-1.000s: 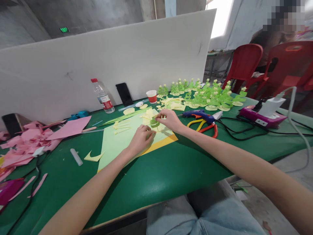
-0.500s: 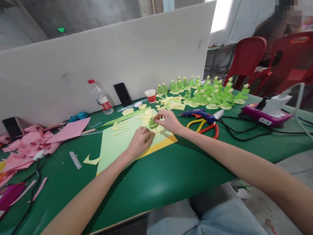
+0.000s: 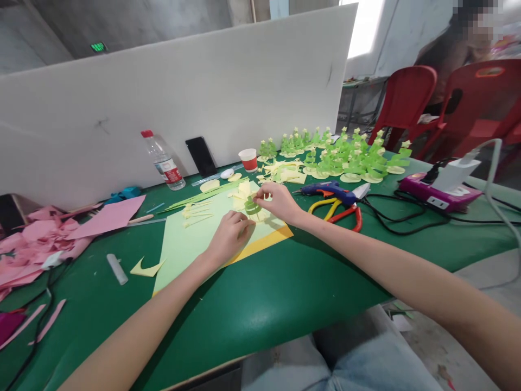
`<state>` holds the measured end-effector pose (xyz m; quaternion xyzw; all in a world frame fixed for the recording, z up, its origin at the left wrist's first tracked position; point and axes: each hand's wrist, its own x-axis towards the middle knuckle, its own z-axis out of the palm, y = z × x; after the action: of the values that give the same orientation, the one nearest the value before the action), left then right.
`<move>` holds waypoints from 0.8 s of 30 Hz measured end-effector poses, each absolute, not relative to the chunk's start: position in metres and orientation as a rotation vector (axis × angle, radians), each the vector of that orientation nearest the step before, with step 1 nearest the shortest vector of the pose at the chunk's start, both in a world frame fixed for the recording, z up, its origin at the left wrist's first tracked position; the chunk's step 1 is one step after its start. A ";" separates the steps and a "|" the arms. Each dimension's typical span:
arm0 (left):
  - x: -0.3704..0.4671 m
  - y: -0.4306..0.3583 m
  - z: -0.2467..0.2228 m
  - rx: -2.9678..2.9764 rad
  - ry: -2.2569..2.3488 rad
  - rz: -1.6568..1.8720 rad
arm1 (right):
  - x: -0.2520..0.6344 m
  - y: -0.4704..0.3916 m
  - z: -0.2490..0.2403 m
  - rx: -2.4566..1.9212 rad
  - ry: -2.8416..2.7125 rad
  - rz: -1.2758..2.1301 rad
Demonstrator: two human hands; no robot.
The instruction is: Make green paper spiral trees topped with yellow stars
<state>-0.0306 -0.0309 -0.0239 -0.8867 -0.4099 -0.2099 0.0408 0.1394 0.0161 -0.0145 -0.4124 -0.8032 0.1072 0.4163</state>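
Note:
A small paper tree (image 3: 252,207), made of a curled green strip with a pale yellow base, is between my hands over the light green sheet (image 3: 191,239). My right hand (image 3: 279,202) pinches the green strip near its top. Low down at the tree's base, my left hand (image 3: 230,234) has its fingertips closed together on it; the exact contact is partly hidden. Pale yellow paper pieces (image 3: 243,190) lie just behind the tree. Thin yellow sticks with small tips (image 3: 197,210) rest on the sheet to the left.
Behind and right stand many finished-looking green paper trees (image 3: 354,155). A glue gun (image 3: 325,189), pliers (image 3: 336,209) and a purple power strip (image 3: 437,193) lie right. A paper cup (image 3: 248,160), phone (image 3: 201,156) and bottle (image 3: 166,165) line the partition. Pink paper (image 3: 44,233) lies left.
The whole view has shifted slightly to the left. Both hands keep nearly the same hold on the paper tree, with little visible finger movement.

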 end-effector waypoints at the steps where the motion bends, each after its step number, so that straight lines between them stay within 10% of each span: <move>1: -0.031 -0.031 -0.024 -2.717 -1.254 -0.650 | 0.139 0.016 -0.015 -1.033 -2.020 0.265; 24: -0.037 -0.031 -0.029 -2.490 -1.697 -1.113 | 0.140 0.013 -0.019 -0.994 -2.019 0.268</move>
<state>-0.0370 -0.0309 -0.0290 -0.7746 -0.5280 -0.3464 -0.0354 0.1402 0.0134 -0.0186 -0.3974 -0.8070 0.1073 0.4235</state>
